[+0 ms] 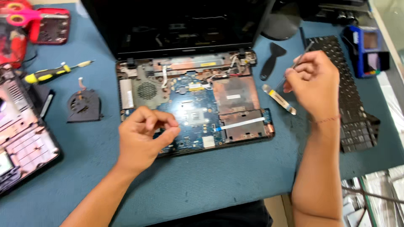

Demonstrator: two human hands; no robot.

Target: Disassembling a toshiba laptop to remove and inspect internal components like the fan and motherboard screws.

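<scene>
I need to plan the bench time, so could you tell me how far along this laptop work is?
Done: keyboard and fan lie removed on the mat; the motherboard is exposed. In hand: the left hand pinches at the board's front edge, the right hand holds a thin tool. Left: the board sits in the base.

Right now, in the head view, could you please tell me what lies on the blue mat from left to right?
Yellow-handled screwdriver → black round cooling fan → opened laptop base with blue circuit board → black plastic scraper → detached black keyboard.
</scene>
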